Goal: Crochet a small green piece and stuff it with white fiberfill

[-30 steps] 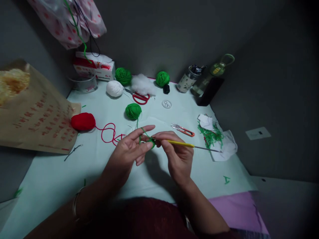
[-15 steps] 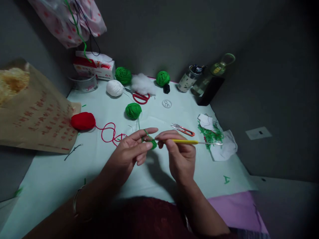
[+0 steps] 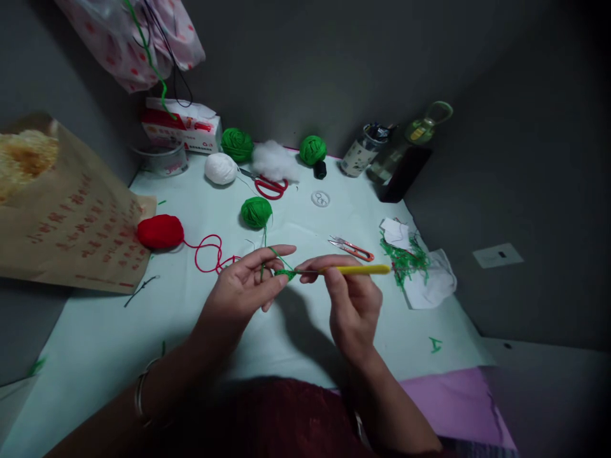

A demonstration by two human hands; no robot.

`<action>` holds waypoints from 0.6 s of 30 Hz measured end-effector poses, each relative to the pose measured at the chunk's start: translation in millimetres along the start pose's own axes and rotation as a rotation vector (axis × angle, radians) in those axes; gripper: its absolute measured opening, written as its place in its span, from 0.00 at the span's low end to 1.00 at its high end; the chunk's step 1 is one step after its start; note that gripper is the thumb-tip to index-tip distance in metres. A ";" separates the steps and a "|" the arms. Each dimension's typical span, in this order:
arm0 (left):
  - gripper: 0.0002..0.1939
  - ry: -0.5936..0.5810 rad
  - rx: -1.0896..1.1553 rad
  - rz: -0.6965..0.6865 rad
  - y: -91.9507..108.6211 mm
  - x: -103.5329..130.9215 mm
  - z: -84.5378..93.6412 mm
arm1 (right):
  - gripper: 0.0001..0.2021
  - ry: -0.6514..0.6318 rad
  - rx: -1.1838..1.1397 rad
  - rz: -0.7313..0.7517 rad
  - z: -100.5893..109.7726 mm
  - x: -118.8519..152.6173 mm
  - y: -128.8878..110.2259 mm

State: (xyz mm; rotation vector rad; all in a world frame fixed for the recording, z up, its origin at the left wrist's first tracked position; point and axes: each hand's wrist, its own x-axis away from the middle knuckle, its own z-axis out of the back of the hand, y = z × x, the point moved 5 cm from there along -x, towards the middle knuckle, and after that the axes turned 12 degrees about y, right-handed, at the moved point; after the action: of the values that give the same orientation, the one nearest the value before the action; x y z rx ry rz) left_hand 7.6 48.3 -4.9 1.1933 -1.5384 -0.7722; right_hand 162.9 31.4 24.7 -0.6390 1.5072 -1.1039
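Observation:
My left hand (image 3: 245, 289) pinches a small piece of green crochet work (image 3: 285, 274) between thumb and fingers, with green yarn running over the raised index finger. That strand leads back to a green yarn ball (image 3: 256, 212) lying beyond the hand. My right hand (image 3: 351, 302) is closed around a crochet hook with a yellow handle (image 3: 365, 270). The hook's thin metal shaft points left and reaches the edge of the green piece; its very tip is too small to make out.
Red yarn (image 3: 161, 232) lies beside a paper bag (image 3: 86, 216) at left. Behind are white yarn (image 3: 220, 169), red-handled scissors (image 3: 271, 187) and stuffing (image 3: 274, 161). Orange snips (image 3: 353, 249), yarn scraps (image 3: 410, 261), a cup (image 3: 358, 156) and a bottle (image 3: 403, 149) stand or lie right.
My right hand has moved slightly right and down with the hook, whose shaft now shows less beyond the handle. My left fingers and the green piece have tilted slightly downward.

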 end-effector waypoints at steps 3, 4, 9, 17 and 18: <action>0.20 0.075 -0.013 -0.064 -0.3 2.1 0.8 | 0.13 -0.070 0.240 0.319 -6.0 9.0 -12.3; 0.23 0.073 0.016 -0.054 -1.5 2.3 0.2 | 0.14 -0.087 0.329 0.427 -8.2 12.7 -14.6; 0.25 -0.148 0.289 0.281 -13.9 1.3 -8.5 | 0.14 -0.033 0.388 0.484 -5.9 15.2 -13.2; 0.19 -0.168 0.229 0.180 -8.5 -0.5 -7.2 | 0.09 0.005 -0.099 -0.058 -7.6 -1.8 8.0; 0.20 -0.151 0.190 0.147 -8.7 0.0 -6.9 | 0.09 -0.002 -0.066 -0.040 -8.9 -0.4 7.8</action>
State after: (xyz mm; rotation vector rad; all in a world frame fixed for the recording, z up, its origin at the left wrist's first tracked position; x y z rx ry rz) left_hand 16.8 46.2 -10.6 1.1642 -1.8358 -0.6412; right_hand 155.8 37.7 17.5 -0.7186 1.5406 -1.0871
